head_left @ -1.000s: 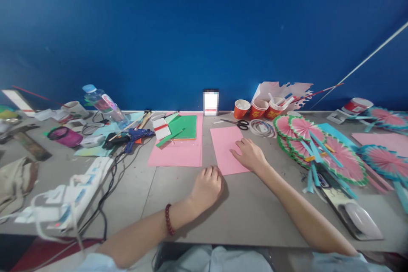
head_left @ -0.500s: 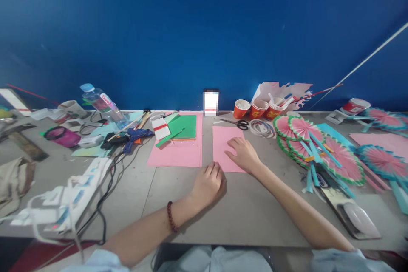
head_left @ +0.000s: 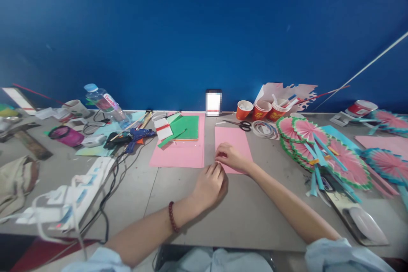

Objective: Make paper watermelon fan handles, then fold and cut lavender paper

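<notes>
A sheet of pink paper point(head_left: 240, 140) lies on the table in front of me. My left hand point(head_left: 210, 185) rests at the sheet's lower left corner, its fingers together and bent over that corner. From the right, my right hand point(head_left: 232, 157) reaches across the sheet, with thumb and fingers pinched at its left edge close to my left fingertips. Where exactly the fingers meet the paper is partly hidden. Left of this sheet is a stack of larger pink paper point(head_left: 178, 157), with green paper point(head_left: 189, 127) and a white card with a red stripe point(head_left: 163, 128) on top.
Behind the sheet are scissors point(head_left: 245, 126), a coil of clear tubing point(head_left: 264, 129) and red paper cups point(head_left: 262, 110). Pleated pink fans point(head_left: 346, 163) and a computer mouse point(head_left: 365, 224) sit at right. A power strip point(head_left: 86, 195), glue gun point(head_left: 137, 136) and tilted bottle point(head_left: 106, 104) are at left.
My right hand has moved left and towards me, from lying spread on the pink sheet to a pinch beside my left fingers. The left hand stays nearly in place.
</notes>
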Tool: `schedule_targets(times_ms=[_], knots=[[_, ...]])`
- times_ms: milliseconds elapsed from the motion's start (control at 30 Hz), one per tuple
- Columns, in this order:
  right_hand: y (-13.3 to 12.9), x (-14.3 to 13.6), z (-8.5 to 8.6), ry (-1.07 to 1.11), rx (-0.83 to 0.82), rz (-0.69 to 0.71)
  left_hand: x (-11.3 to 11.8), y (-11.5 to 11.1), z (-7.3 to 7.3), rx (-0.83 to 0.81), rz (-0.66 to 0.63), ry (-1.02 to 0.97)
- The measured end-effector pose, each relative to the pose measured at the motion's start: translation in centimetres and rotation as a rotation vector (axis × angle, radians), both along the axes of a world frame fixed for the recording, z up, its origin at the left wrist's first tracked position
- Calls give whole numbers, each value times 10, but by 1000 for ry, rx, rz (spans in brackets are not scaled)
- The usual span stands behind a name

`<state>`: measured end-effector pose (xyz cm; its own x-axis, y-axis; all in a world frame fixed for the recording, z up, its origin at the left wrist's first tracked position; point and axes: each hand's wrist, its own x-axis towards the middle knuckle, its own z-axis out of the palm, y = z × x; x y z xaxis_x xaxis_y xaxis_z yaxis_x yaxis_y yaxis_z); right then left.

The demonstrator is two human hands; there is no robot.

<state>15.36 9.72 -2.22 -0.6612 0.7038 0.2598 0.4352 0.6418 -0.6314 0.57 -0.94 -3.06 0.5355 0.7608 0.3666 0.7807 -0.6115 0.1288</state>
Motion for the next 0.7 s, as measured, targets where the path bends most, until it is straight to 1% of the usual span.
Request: schedule_targets(times_ms=[267, 467, 700], knots=[[6, 0, -13, 56, -10, -27, -1, 0, 0, -28, 15, 20], [15, -3, -14, 64, 26, -94, 0, 0, 2, -30, 5, 13], [22, -4, -16, 66, 53, -116, 0, -1, 5, -30, 12, 34]])
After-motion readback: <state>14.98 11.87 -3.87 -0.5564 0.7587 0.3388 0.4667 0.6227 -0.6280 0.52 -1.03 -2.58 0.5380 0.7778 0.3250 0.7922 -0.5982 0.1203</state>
